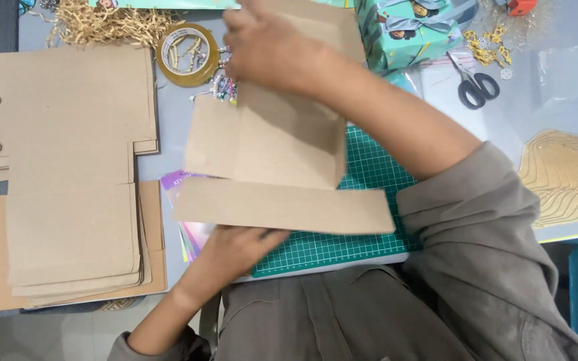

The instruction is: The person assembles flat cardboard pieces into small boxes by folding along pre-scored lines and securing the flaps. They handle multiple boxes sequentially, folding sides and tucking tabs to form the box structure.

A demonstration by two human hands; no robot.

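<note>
Head view, looking down on desk.

Centre: folded cardboard piece (282, 144), brown, partly formed into box shape w/ long flap along its near edge. It sits over green cutting mat (369, 167), raised off it at far end.

Right hand (272, 47), at 12 o'clock from the cardboard's centre: fingers curled over top panel, closed down on the far edge, palm on the outer face. Grip firm, knuckles bent; fingertips hidden behind the panel so can't tell how deep they wrap. Forearm runs to 4 o'clock, grey-brown sleeve (476, 227) pushed up.

Left hand (235, 251), at 7 o'clock from the cardboard: tucked under the long flap, fingers out of sight beneath it, back of hand showing. Touching flap underside; whether pinching or just propping, can't tell.

Around:
- Stack of flat cardboard blanks (68, 167) at 9 o'clock, well apart from hands, several layers, notched outline.
- Tape roll (187, 55) at 11 o'clock, just beside right hand, clear/brownish.
- Shredded paper filler (108, 23) beyond tape, far edge.
- Scissors (476, 83) at 2 o'clock, black handles, closed, lying flat.
- Teal gift box (409, 30) w/ ribbon at 1 o'clock, near right wrist.
- Coloured paper sheets (192, 234) under flap, near left hand, edges poking out.
- Tan wavy-cut card (566, 174) at 3 o'clock, desk edge.
</note>
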